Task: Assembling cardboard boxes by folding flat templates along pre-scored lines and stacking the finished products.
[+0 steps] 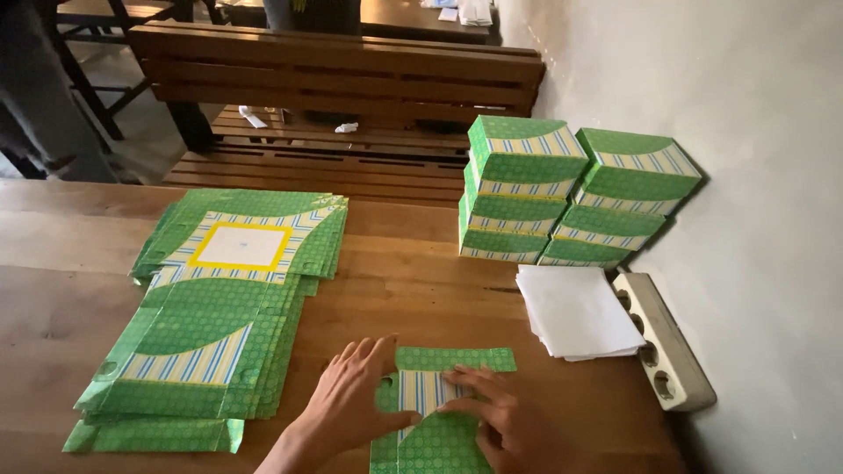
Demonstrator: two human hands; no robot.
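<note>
A flat green patterned cardboard box blank [439, 404] with a striped band lies on the wooden table [395, 281] at the near edge. My left hand [356, 399] presses flat on its left side, fingers spread. On the blank's right side rests my right hand [500, 417], fingertips pushing on the striped panel. To the left lies a stack of unfolded green box blanks [219, 307], the top one showing a white square framed in yellow.
Folded green boxes [562, 189] stand in two piles against the wall at the back right. A pile of white paper sheets [575, 312] lies beside a white power strip [663, 342]. A wooden bench [334, 88] stands beyond the table.
</note>
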